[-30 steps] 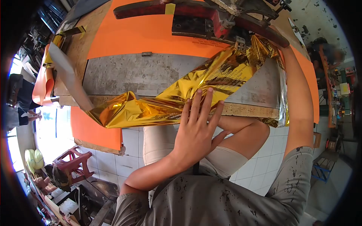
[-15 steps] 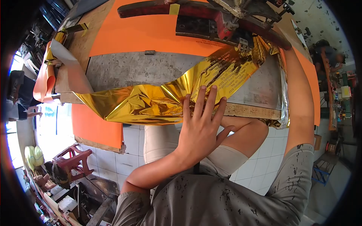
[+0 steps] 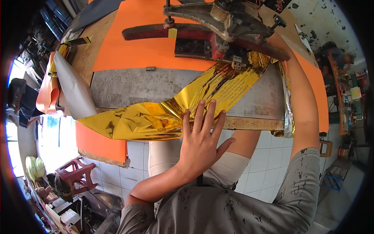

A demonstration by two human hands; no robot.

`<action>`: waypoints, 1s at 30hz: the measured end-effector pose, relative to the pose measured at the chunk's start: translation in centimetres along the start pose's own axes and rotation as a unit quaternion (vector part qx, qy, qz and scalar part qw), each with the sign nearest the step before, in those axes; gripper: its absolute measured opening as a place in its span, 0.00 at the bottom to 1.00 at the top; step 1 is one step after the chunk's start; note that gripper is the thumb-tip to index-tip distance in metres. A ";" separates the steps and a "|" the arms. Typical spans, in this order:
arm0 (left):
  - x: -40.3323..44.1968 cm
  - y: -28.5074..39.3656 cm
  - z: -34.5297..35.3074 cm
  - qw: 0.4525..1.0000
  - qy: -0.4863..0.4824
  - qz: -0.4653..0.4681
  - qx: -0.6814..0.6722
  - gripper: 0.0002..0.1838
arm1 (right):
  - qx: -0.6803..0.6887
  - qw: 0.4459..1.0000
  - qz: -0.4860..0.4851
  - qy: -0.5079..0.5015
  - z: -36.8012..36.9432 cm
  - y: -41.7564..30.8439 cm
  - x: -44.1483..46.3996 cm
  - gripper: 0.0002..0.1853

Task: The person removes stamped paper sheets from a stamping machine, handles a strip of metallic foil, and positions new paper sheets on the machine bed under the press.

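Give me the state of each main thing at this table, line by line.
Gold foil: creased, lying partly over the metal plate.
Metal plate: flat, stained.
Left hand: open, fingers spread over the foil.
Right hand: partly hidden behind the red bar.
Orange sheet: flat beneath the bar.

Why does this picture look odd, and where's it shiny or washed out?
Head view: the scene bends and edges darken, as through a fisheye lens; head view: glare bleaches part of the picture's left; head view: gold foil throws bright reflections, while the left hand looks fairly sharp.
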State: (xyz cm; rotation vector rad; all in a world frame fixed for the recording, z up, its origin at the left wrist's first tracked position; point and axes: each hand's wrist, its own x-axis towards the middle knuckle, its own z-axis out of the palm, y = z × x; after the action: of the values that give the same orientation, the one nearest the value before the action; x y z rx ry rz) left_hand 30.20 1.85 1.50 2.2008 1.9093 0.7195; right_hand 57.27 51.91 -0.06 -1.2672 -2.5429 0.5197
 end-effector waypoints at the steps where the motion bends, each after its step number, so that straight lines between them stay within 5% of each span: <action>1: 0.0 0.0 0.0 1.000 -0.001 -0.001 0.000 0.38 | 0.046 0.999 0.000 -0.016 0.3 0.4 0.1 0.15; 4: 0.1 0.1 -0.2 1.000 -0.005 -0.002 0.006 0.38 | 0.085 0.995 0.026 -0.050 -0.2 -1.2 -0.6 0.14; 6: 0.1 0.2 -0.3 1.000 -0.008 -0.002 0.008 0.37 | -0.020 0.995 0.079 -0.051 -2.2 -8.4 -3.2 0.14; 18: -0.3 0.0 -1.3 0.999 -0.017 0.015 -0.032 0.36 | 0.176 0.972 0.144 -0.061 -3.9 -9.0 -5.8 0.20; 20: -1.2 -0.1 -2.0 0.999 -0.015 0.028 -0.025 0.35 | 0.202 0.975 0.091 -0.024 -4.0 -6.2 -6.0 0.24; 23: -3.6 -1.5 -2.4 0.995 0.017 0.088 -0.034 0.35 | 0.235 0.956 0.171 0.032 -6.3 -6.1 -8.6 0.24; 26: -7.0 -3.3 -2.1 0.983 0.028 0.129 -0.126 0.27 | 0.117 0.962 0.089 0.232 -7.0 -6.0 -12.2 0.19; 30: -12.3 -5.7 1.3 0.976 -0.047 0.069 -0.199 0.20 | 0.050 0.924 0.062 0.373 -3.7 -18.5 -21.0 0.13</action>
State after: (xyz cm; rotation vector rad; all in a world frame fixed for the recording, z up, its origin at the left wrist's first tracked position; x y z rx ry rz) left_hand 24.66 -8.64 -5.17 2.0813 1.4272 0.9094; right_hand 57.87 25.44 9.75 -1.2745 -1.7876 0.1342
